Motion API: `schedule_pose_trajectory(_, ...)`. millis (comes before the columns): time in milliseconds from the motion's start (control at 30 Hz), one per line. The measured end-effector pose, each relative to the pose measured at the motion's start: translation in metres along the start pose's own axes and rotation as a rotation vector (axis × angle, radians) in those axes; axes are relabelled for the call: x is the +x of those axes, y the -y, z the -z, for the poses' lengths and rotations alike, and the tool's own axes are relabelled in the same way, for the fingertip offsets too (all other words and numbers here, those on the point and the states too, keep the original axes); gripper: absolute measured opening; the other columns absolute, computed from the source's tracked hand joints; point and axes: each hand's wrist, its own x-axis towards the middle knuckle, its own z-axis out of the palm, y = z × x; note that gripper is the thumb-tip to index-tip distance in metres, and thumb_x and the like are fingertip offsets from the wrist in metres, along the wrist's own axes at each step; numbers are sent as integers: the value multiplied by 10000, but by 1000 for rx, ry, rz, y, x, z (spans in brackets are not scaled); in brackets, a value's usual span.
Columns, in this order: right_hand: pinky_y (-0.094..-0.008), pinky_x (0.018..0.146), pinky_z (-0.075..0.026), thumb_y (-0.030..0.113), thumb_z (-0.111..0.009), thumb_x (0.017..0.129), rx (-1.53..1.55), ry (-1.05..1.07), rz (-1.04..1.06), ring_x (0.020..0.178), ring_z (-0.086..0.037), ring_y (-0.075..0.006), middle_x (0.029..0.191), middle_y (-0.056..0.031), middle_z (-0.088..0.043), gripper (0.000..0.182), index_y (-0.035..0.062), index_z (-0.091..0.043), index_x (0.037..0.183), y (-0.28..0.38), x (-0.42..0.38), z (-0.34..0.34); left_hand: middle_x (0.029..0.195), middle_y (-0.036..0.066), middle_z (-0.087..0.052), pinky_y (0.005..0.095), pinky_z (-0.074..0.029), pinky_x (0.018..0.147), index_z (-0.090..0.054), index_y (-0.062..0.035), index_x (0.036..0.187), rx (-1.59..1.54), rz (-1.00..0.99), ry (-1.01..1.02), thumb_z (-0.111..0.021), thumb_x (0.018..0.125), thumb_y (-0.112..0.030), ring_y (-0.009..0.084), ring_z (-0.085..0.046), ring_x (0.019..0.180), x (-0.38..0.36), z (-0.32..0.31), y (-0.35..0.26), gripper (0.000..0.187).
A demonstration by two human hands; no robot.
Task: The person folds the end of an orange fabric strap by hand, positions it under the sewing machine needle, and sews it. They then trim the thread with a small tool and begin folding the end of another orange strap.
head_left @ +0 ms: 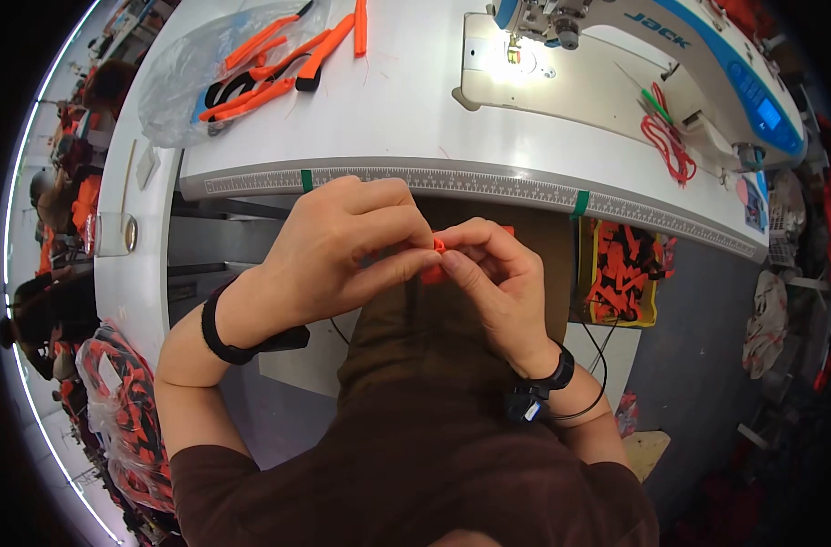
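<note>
Over my lap, just off the table edge, both hands meet at a small piece of orange fabric [439, 245]. My left hand [347, 239] pinches it between thumb and forefinger from the left. From the right, the thumb and fingertips of my right hand [499, 283] close on the same piece. More orange material shows below the fingertips and behind the right hand's knuckles, but the hands hide most of its shape. Each wrist wears a black band.
A sewing machine [698, 55] stands at the back right, its lamp lit. Red cord [666, 146] lies beside it. Orange and black strips [270, 77] rest on a plastic bag [165, 96]. A ruler strip [443, 182] runs along the table edge. A yellow bin [650, 314] holds orange pieces.
</note>
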Motion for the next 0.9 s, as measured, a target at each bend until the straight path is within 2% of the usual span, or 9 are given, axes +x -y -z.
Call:
schedule_pose_trajectory(167, -252, 884, -554, 3, -687, 1050, -209, -42, 166, 995, -694, -116, 1076, -58, -713, 124, -31, -723, 1164, 4, 0, -6, 822, 23, -616, 349, -406, 616, -675, -101, 855, 119, -68, -44, -844, 879, -132, 207, -558, 688, 0, -4, -2, 173)
schedule_pose_trajectory(300, -258, 887, -553, 0, -697, 1042, -169, -23, 83, 990, -687, -117, 1083, -61, -716, 101, -27, -730, 1133, 8, 1, -4, 836, 21, -616, 363, -415, 656, -678, -118, 869, 261, -94, 5, -843, 883, -150, 248, -572, 722, -3, 1, -10, 168)
schedule_pose_trajectory(433, -259, 902, -560, 12, -697, 1049, -102, 21, 63, 1017, -696, -118, 1088, -59, -722, 112, -25, -715, 1152, 5, 0, 0, 865, 15, -654, 354, -423, 669, -702, -124, 889, 273, -95, -16, -837, 888, -150, 232, -586, 727, -7, 6, -16, 138)
schedule_pose_trajectory(500, -262, 908, -565, 16, -695, 1052, -59, 28, 60, 1030, -700, -120, 1088, -59, -724, 119, -25, -709, 1163, 6, 0, 0, 893, 11, -697, 323, -423, 671, -740, -99, 946, 59, 3, -27, -834, 897, -123, 181, -606, 740, -7, 10, -19, 109)
schedule_pose_trajectory(533, -265, 914, -568, 17, -692, 1056, -20, 39, 37, 1036, -703, -122, 1096, -61, -723, 127, -26, -702, 1175, 7, 0, 1, 893, 11, -697, 323, -423, 671, -740, -99, 946, 61, 0, -28, -834, 897, -123, 181, -606, 740, -7, 12, -20, 109)
schedule_pose_trajectory(600, -267, 920, -572, 19, -689, 1059, 17, 56, 16, 1043, -706, -125, 1103, -63, -721, 135, -26, -696, 1186, 9, 0, 1, 904, 15, -720, 287, -437, 683, -767, -64, 1009, -216, 270, -90, -825, 907, -81, 135, -611, 755, -8, 16, -21, 118)
schedule_pose_trajectory(633, -269, 922, -573, 19, -688, 1060, 23, 58, 9, 1039, -707, -125, 1107, -65, -720, 136, -27, -695, 1188, 10, 0, 2, 890, 18, -712, 273, -456, 697, -777, -34, 1033, -266, 270, -92, -820, 912, -64, 119, -606, 766, -7, 16, -17, 132)
schedule_pose_trajectory(733, -271, 922, -572, 17, -686, 1060, 28, 62, 12, 1030, -709, -125, 1103, -63, -719, 136, -27, -694, 1189, 6, -1, 2, 892, 27, -717, 275, -484, 709, -783, -28, 1019, -333, 261, 20, -828, 904, -72, 122, -613, 749, -2, 19, -14, 131)
schedule_pose_trajectory(900, -267, 891, -560, 13, -705, 1044, -51, 36, 72, 1001, -705, -124, 1055, -56, -719, 119, -22, -708, 1157, 3, 0, -1, 875, 26, -731, 271, -505, 705, -786, -35, 998, -310, 299, 67, -836, 881, -57, 114, -659, 760, 2, 16, -14, 130)
